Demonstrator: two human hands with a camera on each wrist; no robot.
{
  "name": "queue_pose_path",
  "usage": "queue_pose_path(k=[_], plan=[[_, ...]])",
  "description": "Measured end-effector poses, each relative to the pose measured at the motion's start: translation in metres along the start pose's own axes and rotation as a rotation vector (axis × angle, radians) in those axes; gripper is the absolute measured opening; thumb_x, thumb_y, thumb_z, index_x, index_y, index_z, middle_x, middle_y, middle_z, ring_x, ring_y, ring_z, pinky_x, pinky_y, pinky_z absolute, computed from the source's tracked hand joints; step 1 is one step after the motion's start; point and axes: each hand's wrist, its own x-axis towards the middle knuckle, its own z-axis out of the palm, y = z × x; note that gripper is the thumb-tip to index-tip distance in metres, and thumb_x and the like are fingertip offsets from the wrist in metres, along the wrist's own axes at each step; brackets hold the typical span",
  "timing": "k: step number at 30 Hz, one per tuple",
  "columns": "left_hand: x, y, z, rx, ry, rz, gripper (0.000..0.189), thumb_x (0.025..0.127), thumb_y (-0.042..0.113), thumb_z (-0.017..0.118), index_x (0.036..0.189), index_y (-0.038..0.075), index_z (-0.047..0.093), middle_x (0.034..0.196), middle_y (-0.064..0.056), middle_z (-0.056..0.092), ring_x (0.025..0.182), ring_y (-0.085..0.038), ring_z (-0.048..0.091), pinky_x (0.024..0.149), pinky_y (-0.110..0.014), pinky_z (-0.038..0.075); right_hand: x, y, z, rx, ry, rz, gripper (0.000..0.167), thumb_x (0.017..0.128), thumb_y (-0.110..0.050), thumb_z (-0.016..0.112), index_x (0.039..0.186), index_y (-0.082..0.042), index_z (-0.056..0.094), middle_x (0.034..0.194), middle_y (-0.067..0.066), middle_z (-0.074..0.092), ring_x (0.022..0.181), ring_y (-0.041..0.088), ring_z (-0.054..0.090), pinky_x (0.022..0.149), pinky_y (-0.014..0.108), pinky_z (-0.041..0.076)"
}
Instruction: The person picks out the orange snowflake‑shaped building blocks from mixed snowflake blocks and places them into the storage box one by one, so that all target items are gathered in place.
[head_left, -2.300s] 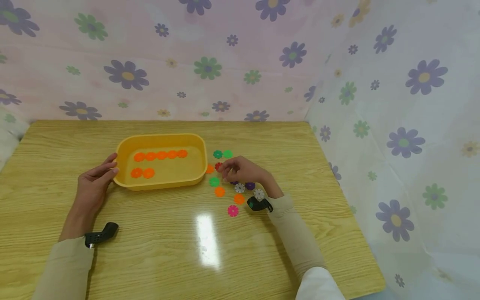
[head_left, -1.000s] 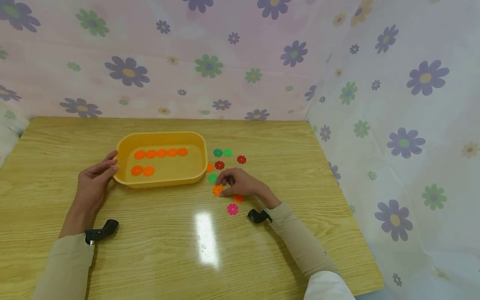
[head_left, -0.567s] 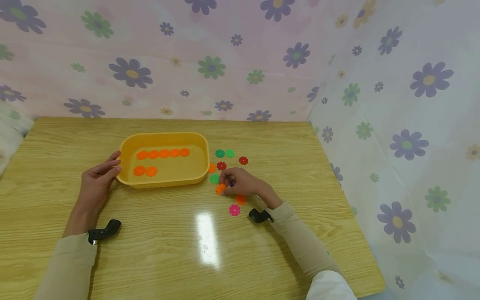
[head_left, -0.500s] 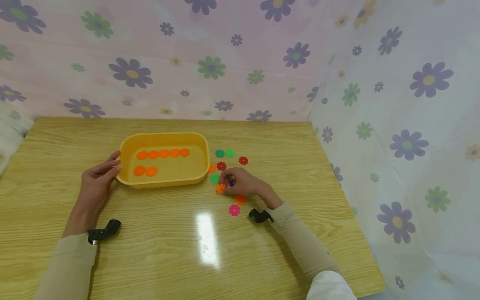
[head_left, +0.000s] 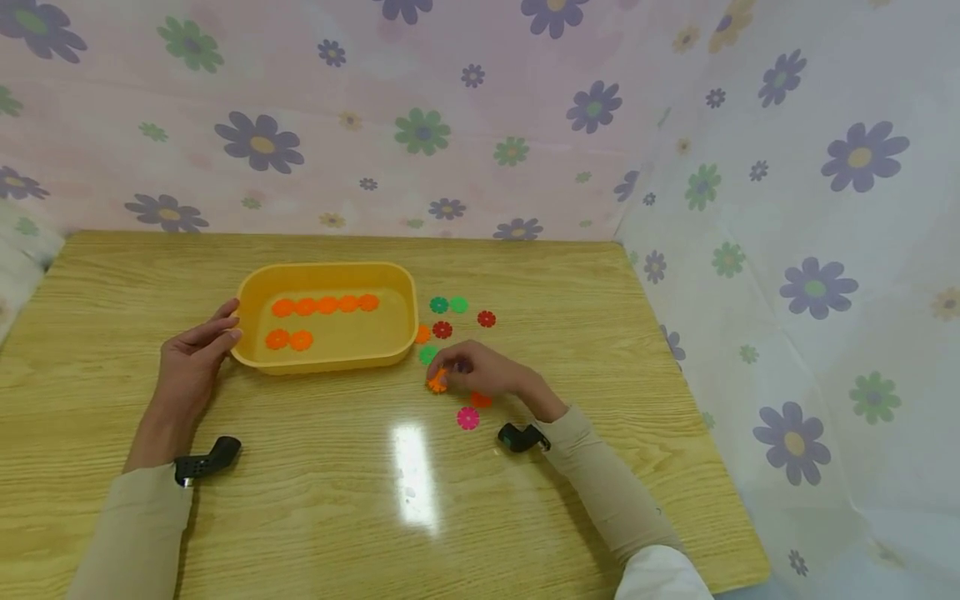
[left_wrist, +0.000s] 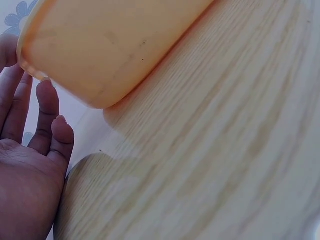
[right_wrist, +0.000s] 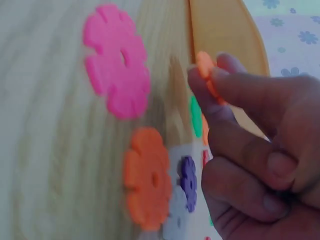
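My left hand [head_left: 193, 358] grips the left end of a yellow plastic tub [head_left: 330, 363], its fingertips at the rim. Inside the tub lie several orange notched, flower-shaped discs [head_left: 327, 305] in two rows. Just right of the tub, my right hand [head_left: 483, 367] pinches another orange disc [right_wrist: 204, 65] between thumb and fingers, lifted off the table in the right wrist view. Around that hand lie a pink disc [head_left: 468, 418], an orange disc [right_wrist: 148, 179], a purple disc [right_wrist: 189, 183] and a whitish disc [right_wrist: 175, 215], the last partly hidden.
Beyond my right hand are a dark green disc [head_left: 438, 305], a light green disc [head_left: 459, 305] and two red discs [head_left: 487, 319]. One more orange disc [head_left: 423, 334] lies against the tub's right side. A flowered cloth [head_left: 420, 192] borders the wooden table [head_left: 315, 483].
My right hand has moved down from beside the red discs and taken hold of an orange disc, now tilted up. A second red disc has come into sight. The left hand stays put.
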Motion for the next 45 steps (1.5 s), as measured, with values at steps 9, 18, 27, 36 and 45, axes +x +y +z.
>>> queue_pose_path(k=[9, 18, 27, 36, 45], plan=[[-0.001, 0.002, 0.002, 0.016, 0.0, -0.013, 0.025, 0.095, -0.013, 0.061, 0.114, -0.006, 0.075, 0.127, 0.007, 0.072, 0.125, 0.003, 0.059, 0.096, -0.014, 0.051, 0.004, -0.014, 0.016, 0.191, -0.03, -0.044, 0.02, 0.1, -0.003, 0.062, 0.117, 0.001, 0.071, 0.11, 0.012, 0.072, 0.082, 0.022, 0.064, 0.06, 0.023, 0.052], [0.0, 0.003, 0.001, 0.011, 0.003, -0.016, 0.025, 0.094, -0.014, 0.061, 0.114, -0.006, 0.075, 0.127, 0.007, 0.072, 0.124, 0.002, 0.06, 0.093, -0.015, 0.053, 0.024, -0.045, 0.048, 0.351, 0.298, -0.174, 0.019, 0.1, -0.005, 0.062, 0.117, 0.003, 0.067, 0.105, 0.013, 0.067, 0.04, 0.011, 0.026, 0.042, 0.023, 0.026], [0.0, 0.002, 0.002, -0.033, -0.005, 0.004, 0.027, 0.094, -0.017, 0.059, 0.112, -0.006, 0.075, 0.126, 0.004, 0.073, 0.124, 0.0, 0.061, 0.09, -0.016, 0.055, 0.058, -0.062, 0.068, 0.302, 0.613, -0.299, 0.025, 0.104, 0.0, 0.053, 0.127, 0.004, 0.062, 0.115, 0.024, 0.063, 0.041, 0.012, 0.021, 0.04, 0.025, 0.025], [-0.002, 0.002, 0.001, -0.024, 0.009, 0.0, 0.026, 0.093, -0.016, 0.06, 0.112, -0.007, 0.075, 0.125, 0.005, 0.073, 0.123, 0.001, 0.062, 0.09, -0.016, 0.055, 0.083, -0.073, 0.07, 0.219, 0.609, -0.203, 0.025, 0.107, -0.008, 0.051, 0.129, -0.001, 0.06, 0.115, 0.02, 0.064, 0.041, 0.012, 0.023, 0.042, 0.024, 0.027], [-0.001, 0.002, 0.002, -0.043, -0.013, 0.009, 0.027, 0.093, -0.018, 0.059, 0.111, -0.006, 0.076, 0.126, 0.004, 0.073, 0.124, 0.0, 0.062, 0.089, -0.016, 0.056, 0.097, -0.08, 0.059, 0.025, 0.558, -0.019, 0.024, 0.105, -0.004, 0.053, 0.128, -0.003, 0.06, 0.121, 0.013, 0.065, 0.084, 0.027, 0.066, 0.06, 0.017, 0.049]])
